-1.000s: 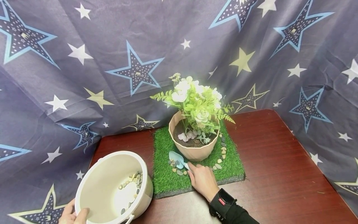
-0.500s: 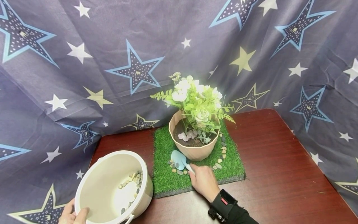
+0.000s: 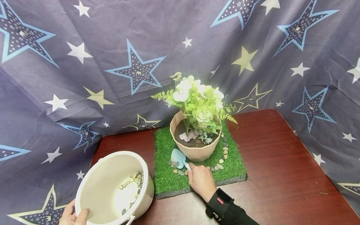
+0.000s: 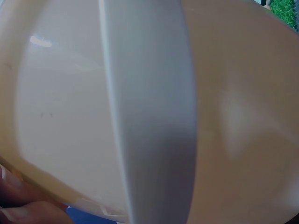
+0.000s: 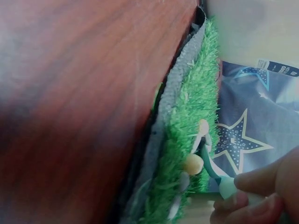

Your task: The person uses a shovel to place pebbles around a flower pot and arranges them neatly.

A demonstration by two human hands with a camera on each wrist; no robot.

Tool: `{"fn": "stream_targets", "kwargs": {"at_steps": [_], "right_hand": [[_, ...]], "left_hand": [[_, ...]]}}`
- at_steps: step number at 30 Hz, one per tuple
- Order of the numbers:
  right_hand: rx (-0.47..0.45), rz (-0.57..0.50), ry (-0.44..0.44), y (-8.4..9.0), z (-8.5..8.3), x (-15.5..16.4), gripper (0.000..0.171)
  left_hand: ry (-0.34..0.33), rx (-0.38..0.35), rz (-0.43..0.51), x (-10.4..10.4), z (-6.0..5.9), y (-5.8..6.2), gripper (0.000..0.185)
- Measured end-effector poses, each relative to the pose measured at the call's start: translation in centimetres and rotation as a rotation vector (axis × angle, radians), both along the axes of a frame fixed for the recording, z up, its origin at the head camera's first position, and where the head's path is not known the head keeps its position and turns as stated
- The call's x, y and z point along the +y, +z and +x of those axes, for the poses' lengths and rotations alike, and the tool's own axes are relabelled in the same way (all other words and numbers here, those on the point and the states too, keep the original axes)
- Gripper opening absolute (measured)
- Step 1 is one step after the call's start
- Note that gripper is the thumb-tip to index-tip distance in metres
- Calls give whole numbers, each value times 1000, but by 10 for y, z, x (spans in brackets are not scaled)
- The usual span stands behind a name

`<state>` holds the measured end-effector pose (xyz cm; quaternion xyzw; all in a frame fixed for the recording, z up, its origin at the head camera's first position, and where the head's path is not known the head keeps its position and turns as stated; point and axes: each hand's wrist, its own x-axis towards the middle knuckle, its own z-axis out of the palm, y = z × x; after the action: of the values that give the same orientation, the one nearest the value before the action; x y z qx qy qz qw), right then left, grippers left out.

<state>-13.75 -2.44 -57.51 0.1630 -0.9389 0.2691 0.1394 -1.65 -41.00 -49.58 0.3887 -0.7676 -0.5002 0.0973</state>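
Right hand (image 3: 201, 180) grips the handle of the small blue trowel (image 3: 178, 156), blade down among the pebbles (image 3: 175, 165) on the grass mat (image 3: 168, 181), just in front of the flowerpot (image 3: 194, 151). Left hand (image 3: 73, 215) clasps the rim of the white bucket (image 3: 92, 175) on the bench (image 3: 281, 175).

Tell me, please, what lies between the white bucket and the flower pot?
In the head view, bare green grass mat fills most of the stretch between the white bucket and the flower pot. Near the pot lie a few pebbles and the blue trowel.
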Motion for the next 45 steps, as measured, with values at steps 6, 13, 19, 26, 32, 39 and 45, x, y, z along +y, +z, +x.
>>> {"fn": "stream_targets", "kwargs": {"at_steps": [6, 13, 19, 26, 32, 39, 45], "right_hand": [[31, 9, -16, 1, -3, -7, 14], [38, 40, -24, 1, -4, -11, 11], [72, 81, -29, 1, -7, -14, 11], [122, 126, -13, 0, -10, -14, 17], [153, 145, -1, -1, -12, -12, 16], [146, 135, 3, 0, -12, -16, 22], [181, 170, -2, -2, -15, -21, 27]], "left_hand": [[-9, -20, -12, -1, 1, 0, 56], [-19, -36, -49, -1, 1, -1, 62], [-14, -51, -17, 0, 0, 1, 65], [-6, -38, -6, 4, 0, 3, 67], [12, -39, 10, 3, 2, 3, 57], [1, -21, 28, 3, 1, 3, 64], [0, -27, -4, 5, 2, 5, 60]]}}
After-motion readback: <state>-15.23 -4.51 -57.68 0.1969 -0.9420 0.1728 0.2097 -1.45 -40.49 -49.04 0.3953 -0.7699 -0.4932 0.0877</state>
